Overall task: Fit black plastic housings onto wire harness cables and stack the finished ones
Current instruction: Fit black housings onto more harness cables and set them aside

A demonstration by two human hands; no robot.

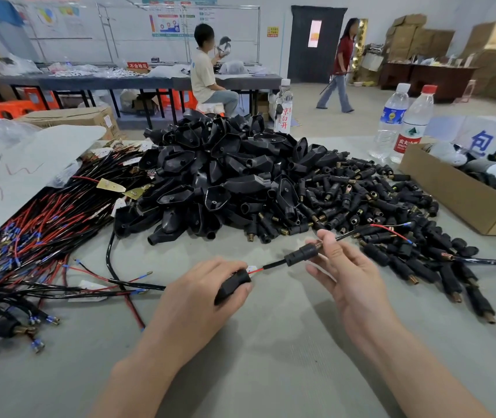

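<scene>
My left hand (207, 292) grips a black plastic housing (232, 286) just above the grey table. A cable (273, 264) with red and black wires runs out of it to the right. On that cable sits a small black connector sleeve (301, 254) with a brass end. My right hand (343, 267) pinches the cable just past the sleeve, and the cable's red wire (391, 232) trails off to the right. A big heap of black housings (216, 176) lies behind my hands. To its right spreads a pile of small black sleeves (376, 206).
Loose wire harnesses (38, 236) with red and black wires lie at the left. An open cardboard box (463, 200) and two water bottles (403, 122) stand at the right, a third bottle (283, 107) behind the heap. Two people are in the background.
</scene>
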